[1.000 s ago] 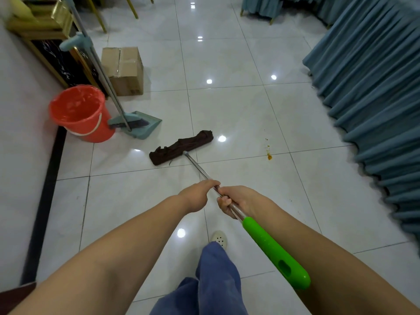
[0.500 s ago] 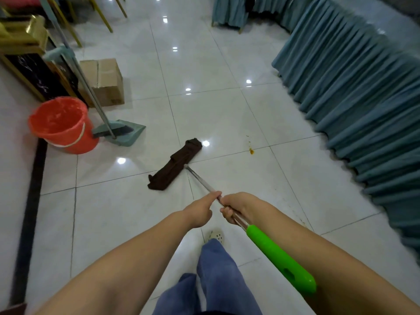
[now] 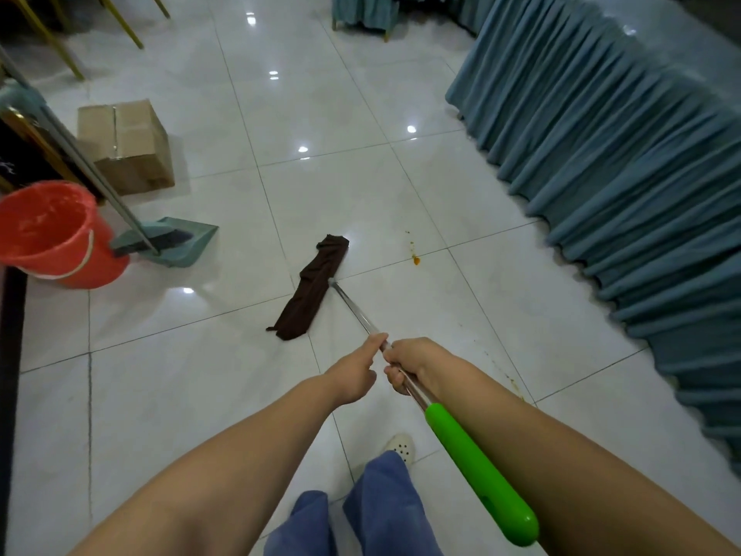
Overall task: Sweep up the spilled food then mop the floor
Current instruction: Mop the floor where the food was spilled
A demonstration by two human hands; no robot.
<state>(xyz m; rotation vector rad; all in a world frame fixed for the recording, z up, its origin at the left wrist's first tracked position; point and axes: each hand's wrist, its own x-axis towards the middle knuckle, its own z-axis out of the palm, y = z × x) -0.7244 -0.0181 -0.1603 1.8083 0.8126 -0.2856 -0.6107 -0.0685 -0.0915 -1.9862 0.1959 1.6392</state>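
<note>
Right hand [image 3: 413,365] and, just ahead, left hand [image 3: 355,373]: fingers wrapped round the steel-shafted green-gripped mop [image 3: 479,467]. Its dark brown cloth head [image 3: 310,292] lies ahead, long axis pointing away; the orange food spot [image 3: 416,260] sits right of its far end.

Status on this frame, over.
Left hand and right hand grip mop handle. Mop head flat on tile, left of orange spill. Nothing lies between.

Glossy tile floor [image 3: 224,395], shiny metal mop pole [image 3: 355,307], dark cloth mop head [image 3: 310,292]
</note>
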